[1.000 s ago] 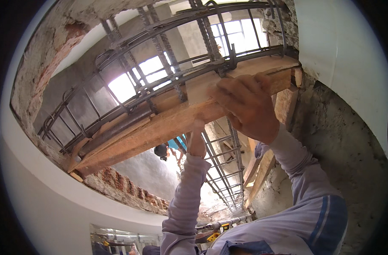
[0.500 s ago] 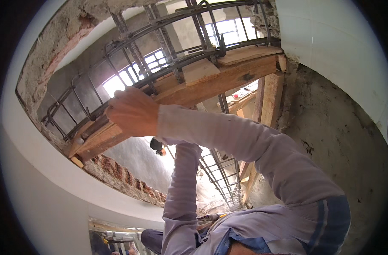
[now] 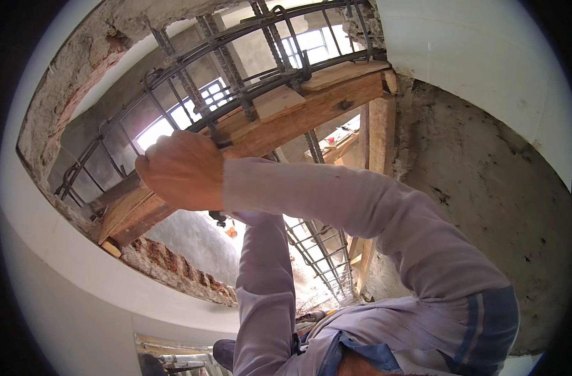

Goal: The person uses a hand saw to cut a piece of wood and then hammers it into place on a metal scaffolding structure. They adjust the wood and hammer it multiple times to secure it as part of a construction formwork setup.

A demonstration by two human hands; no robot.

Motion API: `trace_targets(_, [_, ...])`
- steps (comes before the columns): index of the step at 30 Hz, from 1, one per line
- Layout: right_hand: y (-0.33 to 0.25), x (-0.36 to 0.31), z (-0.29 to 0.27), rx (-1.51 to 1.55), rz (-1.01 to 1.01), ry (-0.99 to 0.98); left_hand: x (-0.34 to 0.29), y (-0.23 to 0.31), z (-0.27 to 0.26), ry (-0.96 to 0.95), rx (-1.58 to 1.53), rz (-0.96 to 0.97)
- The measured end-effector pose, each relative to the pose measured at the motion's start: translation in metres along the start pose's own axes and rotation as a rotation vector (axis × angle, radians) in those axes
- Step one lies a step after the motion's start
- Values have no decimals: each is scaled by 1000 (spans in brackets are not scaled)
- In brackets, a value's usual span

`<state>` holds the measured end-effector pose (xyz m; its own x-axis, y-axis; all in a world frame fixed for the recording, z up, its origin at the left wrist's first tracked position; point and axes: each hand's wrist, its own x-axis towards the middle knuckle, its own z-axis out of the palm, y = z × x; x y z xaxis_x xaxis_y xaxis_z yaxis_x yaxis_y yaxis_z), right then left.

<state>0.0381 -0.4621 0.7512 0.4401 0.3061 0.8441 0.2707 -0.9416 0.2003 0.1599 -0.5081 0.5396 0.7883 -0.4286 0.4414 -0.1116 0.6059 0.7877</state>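
My right hand (image 3: pixel 182 170) is closed in a fist over the left part of a wooden beam (image 3: pixel 305 111), beside the steel bars. A dark, rounded bar (image 3: pixel 115 193) shows just left of the fist; I cannot make out whether the fingers hold it. The left forearm (image 3: pixel 265 269) rises from below and passes behind the right wrist. That hides my left hand, fingers included. A small dark object (image 3: pixel 218 217) hangs under the right wrist, too unclear to name. Along the beam runs a cage of steel reinforcing bars (image 3: pixel 226 62), with a flat wood piece (image 3: pixel 278 102) against it.
Rough broken masonry (image 3: pixel 41 135) edges the opening at the left, above a curved white surface (image 3: pixel 110 276). A wooden post (image 3: pixel 381 135) stands under the beam's right end, next to a grey wall (image 3: pixel 480 200). Another rebar cage (image 3: pixel 323 257) extends below.
The view has shifted, so the beam and bars appear farther left and slightly higher. My right fist sits a little nearer along the beam, and more of the dark bar shows beside it.
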Motion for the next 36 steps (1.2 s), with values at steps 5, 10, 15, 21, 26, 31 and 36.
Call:
trace_targets(5, [28, -70, -50, 303, 105, 32, 52, -4, 22, 100, -34, 5])
trace_targets(10, [45, -185, -78, 993, 802, 282, 145, 11, 75, 145, -116, 3])
trace_targets(15, [59, -241, -59, 1178, 863, 143, 132, -16, 51, 210, -113, -25])
trace_targets(21, [78, -252, -30, 652, 733, 105, 139, -25, 42, 237, -115, -17])
trace_targets(26, [91, -252, -20, 469, 684, 83, 151, -29, 44, 244, -124, -9])
trace_targets(31, [103, -246, -4, 383, 647, 75, 146, -37, 35, 250, -120, -6])
trace_targets(36, [103, -247, -8, 389, 639, 87, 136, -47, 21, 256, -128, -16])
